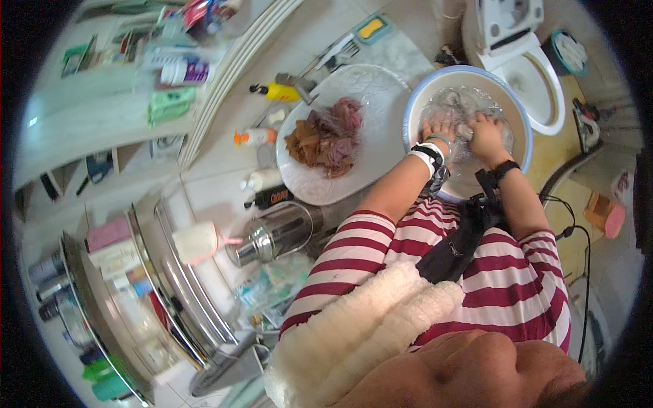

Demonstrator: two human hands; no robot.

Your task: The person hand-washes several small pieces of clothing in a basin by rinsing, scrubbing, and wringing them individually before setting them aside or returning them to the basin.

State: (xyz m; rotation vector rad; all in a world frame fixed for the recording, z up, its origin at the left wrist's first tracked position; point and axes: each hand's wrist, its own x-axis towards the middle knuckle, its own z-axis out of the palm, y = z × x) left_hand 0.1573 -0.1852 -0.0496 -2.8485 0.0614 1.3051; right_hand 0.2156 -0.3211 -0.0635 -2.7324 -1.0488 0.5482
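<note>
Both hands are down in a round blue-rimmed basin [412,109] that holds water and a pale wet cloth [451,102]. My left hand [440,127] rests on the cloth at the near left side, its fingers spread, a white and black band at the wrist. Beside it my right hand [487,135] presses on the cloth with bent fingers; whether it grips any is hidden by the hand and water. Left of the basin, brown and mauve wet clothes [331,135] lie bunched in a white sink [382,148], under what looks like running water.
Pump bottles [255,136], a yellow bottle [282,92] and a soap dish with a yellow sponge [371,29] stand around the sink. Beyond the basin is a toilet [553,102]. A metal trash bin [275,232] stands near my left leg. Cables [587,275] hang at the right.
</note>
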